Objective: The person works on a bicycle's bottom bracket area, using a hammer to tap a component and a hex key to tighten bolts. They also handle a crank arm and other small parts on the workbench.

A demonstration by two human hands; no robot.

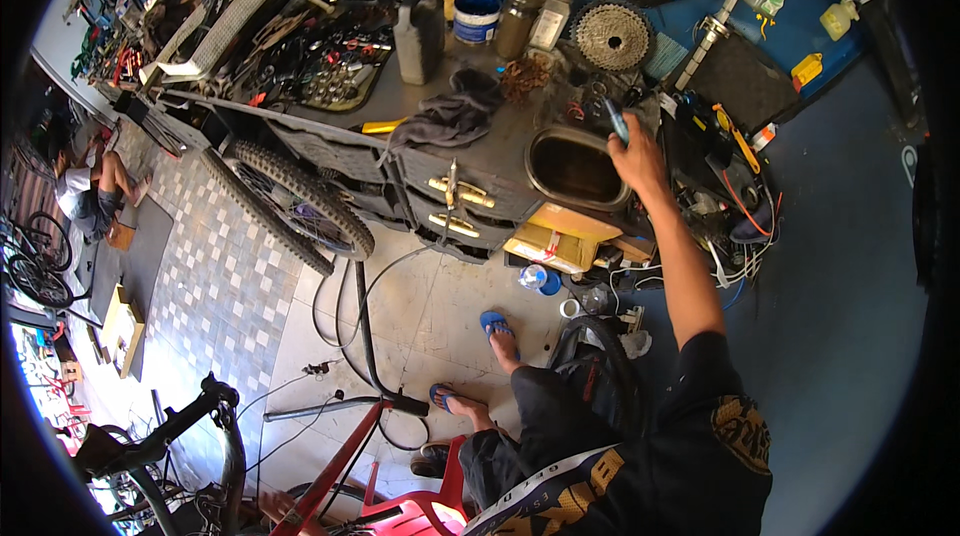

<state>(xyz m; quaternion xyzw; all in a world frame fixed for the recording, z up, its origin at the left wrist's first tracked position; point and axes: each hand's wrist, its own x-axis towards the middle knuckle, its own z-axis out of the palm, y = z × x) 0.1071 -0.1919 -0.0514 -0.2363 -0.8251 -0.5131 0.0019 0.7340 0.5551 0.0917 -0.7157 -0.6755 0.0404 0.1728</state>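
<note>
Blue tool (618, 124), slim and dark at its tip, is sitting in your right hand (640, 161), above the right end of the oval metal basin (530, 164) on the workbench (510, 133). Your fingers are closing around its blue part and leaving the tip pointing away from you, toward the clutter at the back. Its exact kind is not showing clearly, being small and partly hidden by your fingers.

Your left hand (282, 510) is apparently lying far off at the lower edge, beside the red bike frame (335, 464); the view is cutting it off there, so you cannot tell from this whether it is gripping anything.

You seem to be handling the tool at the bench, either picking it up or putting it down; which of the two, this single moment is not telling. The basin is holding something dark, a cassette (612, 34) is standing behind it, and a dark cloth (455, 111) is lying to its left.

Your next move is probably calling for a firm hold on the tool and a path clear of the basin's rim and the small parts crowding around it, with your wrist staying high enough not to be brushing them.
</note>
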